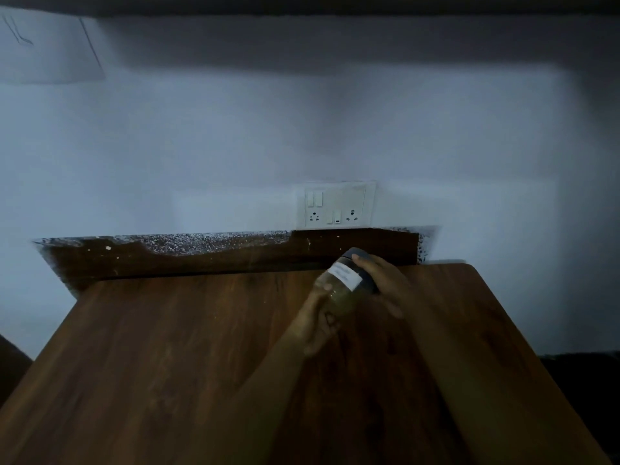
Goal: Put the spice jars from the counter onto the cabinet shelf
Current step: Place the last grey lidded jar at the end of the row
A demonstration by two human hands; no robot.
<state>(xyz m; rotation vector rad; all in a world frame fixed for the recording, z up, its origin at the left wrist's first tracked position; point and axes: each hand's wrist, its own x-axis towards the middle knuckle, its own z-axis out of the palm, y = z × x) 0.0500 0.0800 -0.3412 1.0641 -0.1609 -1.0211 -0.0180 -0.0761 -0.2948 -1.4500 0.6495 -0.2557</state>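
A clear spice jar point(342, 290) with a dark lid, a white label and brownish contents is held tilted above the far right part of the wooden counter point(167, 364). My left hand point(318, 325) grips its lower body from below. My right hand point(385, 280) wraps the lid end from the right. Both forearms reach in from the bottom of the frame. The picture is dim and blurred. No other jars and no cabinet shelf can be made out.
A white switch and socket plate point(335, 206) sits on the pale wall just above a dark wooden back strip point(235, 256). A dark band point(302, 5) runs along the top edge. The counter's right edge drops to a dark floor point(583, 380).
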